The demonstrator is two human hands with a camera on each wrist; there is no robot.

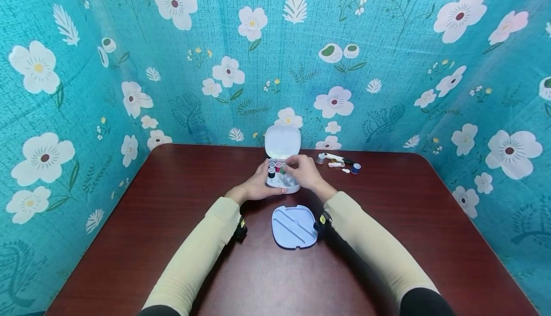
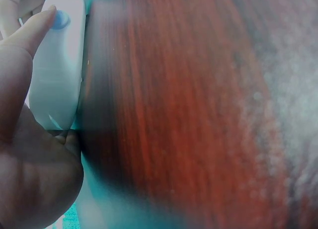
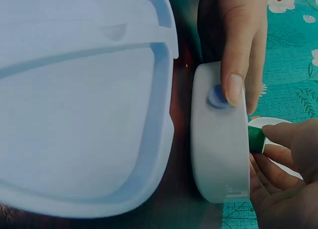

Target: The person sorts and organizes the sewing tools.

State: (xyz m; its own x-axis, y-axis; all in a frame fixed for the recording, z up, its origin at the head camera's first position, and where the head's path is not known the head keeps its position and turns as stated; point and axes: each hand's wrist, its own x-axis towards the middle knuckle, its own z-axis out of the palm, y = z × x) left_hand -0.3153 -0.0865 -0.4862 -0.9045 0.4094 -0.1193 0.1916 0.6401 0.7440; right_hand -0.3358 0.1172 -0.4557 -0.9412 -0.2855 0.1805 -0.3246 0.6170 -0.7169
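Right fingers (image 3: 279,134) pinch green spool (image 3: 256,139), apparently near box (image 3: 218,154) rim; left fingers (image 2: 31,33) grip box; gap before tray (image 1: 297,234)

Spools (image 1: 271,172) in box (image 3: 218,149), tray (image 1: 284,235) in frt, loose spool (image 1: 355,168) R

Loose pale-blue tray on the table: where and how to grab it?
I'd pinch the near rim of the pale-blue tray from the person's side: it lies flat with a raised edge, and the white box sits beyond its far edge.

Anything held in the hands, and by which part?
Right hand: green spool, pinched at its top end. Left hand: box, gripped at its left side, thumb on its front.
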